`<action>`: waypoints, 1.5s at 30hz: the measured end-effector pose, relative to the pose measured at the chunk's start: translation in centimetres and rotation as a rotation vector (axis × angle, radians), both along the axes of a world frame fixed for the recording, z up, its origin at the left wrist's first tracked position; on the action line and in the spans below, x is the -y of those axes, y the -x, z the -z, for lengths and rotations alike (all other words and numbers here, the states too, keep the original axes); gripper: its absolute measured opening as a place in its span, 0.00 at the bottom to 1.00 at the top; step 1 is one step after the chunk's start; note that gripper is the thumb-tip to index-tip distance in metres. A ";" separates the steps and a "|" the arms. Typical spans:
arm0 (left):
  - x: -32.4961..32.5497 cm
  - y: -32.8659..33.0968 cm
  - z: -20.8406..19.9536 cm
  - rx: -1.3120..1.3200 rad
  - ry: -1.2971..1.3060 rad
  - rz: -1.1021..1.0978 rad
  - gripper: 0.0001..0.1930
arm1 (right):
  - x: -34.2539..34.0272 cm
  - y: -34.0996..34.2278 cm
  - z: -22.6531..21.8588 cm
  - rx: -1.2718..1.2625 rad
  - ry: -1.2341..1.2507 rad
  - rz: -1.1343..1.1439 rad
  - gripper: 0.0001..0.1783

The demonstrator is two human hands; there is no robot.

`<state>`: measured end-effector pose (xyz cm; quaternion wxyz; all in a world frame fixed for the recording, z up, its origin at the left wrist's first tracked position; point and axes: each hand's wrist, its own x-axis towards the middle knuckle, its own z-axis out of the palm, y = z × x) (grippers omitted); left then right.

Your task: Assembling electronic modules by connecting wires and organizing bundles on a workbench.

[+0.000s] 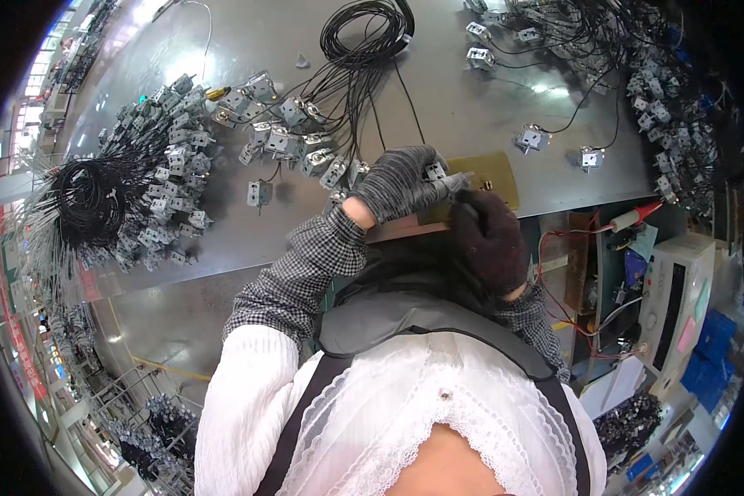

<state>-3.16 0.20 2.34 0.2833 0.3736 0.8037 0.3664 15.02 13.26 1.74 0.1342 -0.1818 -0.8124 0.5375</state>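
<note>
My left hand (398, 186), in a grey striped knit glove, is closed on a small metal block with a cable (435, 171) at the table's front edge. Close against its fingertips is my right hand (492, 241), in a dark maroon glove, its fingers curled together. What the right fingers hold, if anything, is hidden. Both hands are over a yellow-brown mat (498, 167), where a few tiny brass-coloured pieces (487, 186) lie. Left of my left hand, several similar metal blocks (283, 142) lie on the table, joined to a coil of black cable (364, 37).
A large bundle of cabled blocks (169, 178) fills the table's left side. More blocks crowd the right edge (657, 107), with two single ones (532, 139) nearer. Below right stand a beige instrument box (676, 302), red leads and a red-tipped probe (636, 217).
</note>
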 end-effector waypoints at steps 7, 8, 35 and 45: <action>-0.2 -0.5 0.5 -0.029 0.053 0.039 0.30 | 1.1 -0.6 1.6 -0.054 -0.174 0.009 0.08; 0.0 -0.5 1.0 -0.072 0.016 0.039 0.31 | 1.1 -0.7 1.3 -0.013 -0.082 0.027 0.08; -0.1 -2.2 0.8 -0.284 0.012 0.059 0.31 | 1.9 -2.6 6.5 0.019 -0.024 -0.010 0.12; -0.1 -2.3 1.1 -0.251 0.005 0.001 0.32 | 0.7 -1.7 3.4 -0.141 -0.187 -0.263 0.12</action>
